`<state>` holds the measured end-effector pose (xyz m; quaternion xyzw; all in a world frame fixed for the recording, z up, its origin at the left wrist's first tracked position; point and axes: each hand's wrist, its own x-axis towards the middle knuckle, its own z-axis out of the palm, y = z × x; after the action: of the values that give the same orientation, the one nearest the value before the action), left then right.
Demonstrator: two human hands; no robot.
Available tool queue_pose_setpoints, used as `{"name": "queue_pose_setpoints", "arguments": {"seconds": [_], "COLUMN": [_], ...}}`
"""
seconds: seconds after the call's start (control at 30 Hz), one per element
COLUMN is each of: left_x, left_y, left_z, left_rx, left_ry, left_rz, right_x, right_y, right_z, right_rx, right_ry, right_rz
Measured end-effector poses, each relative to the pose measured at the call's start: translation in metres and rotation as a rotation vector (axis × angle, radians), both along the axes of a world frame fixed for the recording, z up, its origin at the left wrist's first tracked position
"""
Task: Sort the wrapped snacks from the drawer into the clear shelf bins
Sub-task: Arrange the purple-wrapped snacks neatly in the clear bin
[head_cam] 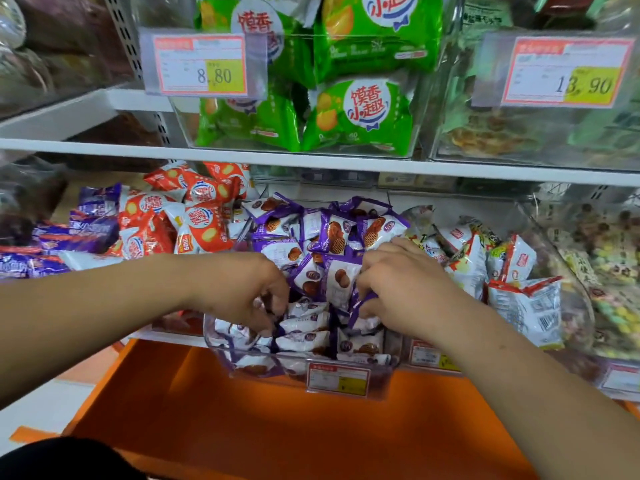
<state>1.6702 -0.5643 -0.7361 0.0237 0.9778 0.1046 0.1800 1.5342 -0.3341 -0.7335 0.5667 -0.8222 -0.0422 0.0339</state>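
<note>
A clear shelf bin point(221, 348) in the middle of the lower shelf is heaped with purple-and-white wrapped snacks point(332, 233). Both my hands are down in the front of this bin. My left hand point(249, 289) curls its fingers into the packets and pinches a white-and-purple one at the fingertips. My right hand point(398, 285) grips the purple edge of a packet point(360, 303) between thumb and fingers. Below the shelf an orange drawer point(277, 420) stands pulled out, and its visible floor is bare.
Left of the bin lie red-orange packets point(194, 216) and dark purple ones point(86, 226). To the right sit white-and-red packets point(498, 271) and a bin of mixed sweets point(609, 271). Green packets point(360, 112) fill the upper bin. A price tag point(337, 379) hangs on the bin's front.
</note>
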Motion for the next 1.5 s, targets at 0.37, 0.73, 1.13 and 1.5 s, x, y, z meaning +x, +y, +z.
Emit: {"name": "queue_pose_setpoints", "arguments": {"seconds": [0.37, 0.73, 1.13, 1.5], "left_x": [0.025, 0.017, -0.011, -0.07], "left_y": [-0.01, 0.012, 0.029, 0.061], "left_z": [0.005, 0.024, 0.024, 0.004], "left_rx": [0.045, 0.197, -0.141, -0.124], "left_ry": [0.229, 0.275, -0.002, -0.035], "left_rz": [0.007, 0.091, -0.093, -0.136], "right_x": [0.044, 0.068, -0.007, -0.063], "right_y": [-0.025, -0.047, -0.003, -0.019], "right_z": [-0.008, -0.029, 0.014, 0.002], "right_rx": [-0.348, -0.461, -0.228, -0.365], "right_ry": [-0.538, -1.01, -0.409, -0.601], "right_rz": [-0.111, -0.254, -0.027, -0.097]}}
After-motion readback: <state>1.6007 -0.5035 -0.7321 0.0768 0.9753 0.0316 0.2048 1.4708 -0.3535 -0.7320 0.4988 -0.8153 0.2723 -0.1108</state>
